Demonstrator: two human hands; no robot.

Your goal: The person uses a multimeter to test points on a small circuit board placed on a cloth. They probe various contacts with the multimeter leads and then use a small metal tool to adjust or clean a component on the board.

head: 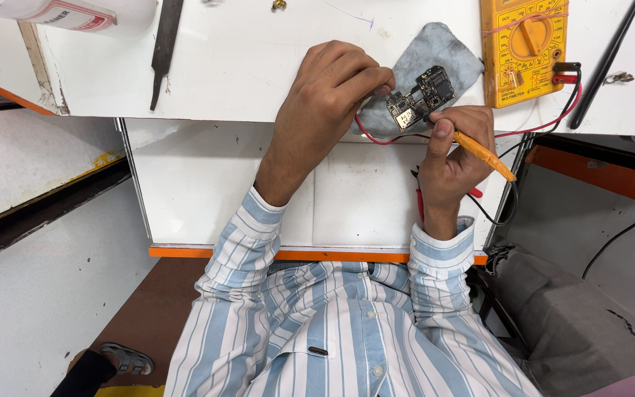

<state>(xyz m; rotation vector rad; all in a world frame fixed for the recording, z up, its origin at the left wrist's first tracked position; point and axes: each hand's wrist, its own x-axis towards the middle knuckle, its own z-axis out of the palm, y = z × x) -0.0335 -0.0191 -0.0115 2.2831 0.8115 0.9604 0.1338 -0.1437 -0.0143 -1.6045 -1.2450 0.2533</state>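
Note:
My left hand [325, 99] pinches the edge of a small dark circuit board [422, 95] that lies on a grey cloth [446, 51] at the front edge of the white bench. My right hand [453, 158] grips an orange-handled tool [483, 154] like a pen, its tip touching the board's near side. A red wire [376, 138] runs under the board towards my right hand.
A yellow multimeter [525, 48] with red and black leads lies at the back right. A dark flat file [164, 44] lies at the back left. A black rod [604, 62] crosses the far right. A grey bag [575, 316] sits by my right side. Someone's sandalled foot [123, 359] is at lower left.

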